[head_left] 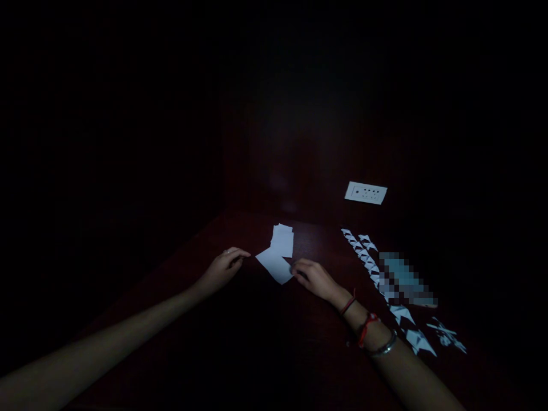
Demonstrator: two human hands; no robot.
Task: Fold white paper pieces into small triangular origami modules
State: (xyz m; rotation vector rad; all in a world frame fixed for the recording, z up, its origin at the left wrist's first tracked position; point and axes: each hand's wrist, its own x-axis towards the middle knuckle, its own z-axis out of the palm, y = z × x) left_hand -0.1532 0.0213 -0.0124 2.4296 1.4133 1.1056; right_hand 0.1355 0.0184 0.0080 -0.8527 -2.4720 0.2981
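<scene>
A white square sheet of paper (276, 266) lies turned like a diamond at the near end of a stack of white paper sheets (282, 240). My right hand (314, 278) is at the sheet's right corner, its fingers bent and closed on that edge. To the left, a small gap separates my left hand (225, 268) from the sheet's left corner. Its fingers stretch toward the paper and hold nothing. Blur and dim light hide the exact finger contact on the right.
Folded white paper pieces (368, 262) run in a row along the right of the dark red table (240, 228). Beside them lie a pixelated flat object (405, 277) and thin white paper scraps (447, 334). A wall socket (366, 193) sits above the table at the back.
</scene>
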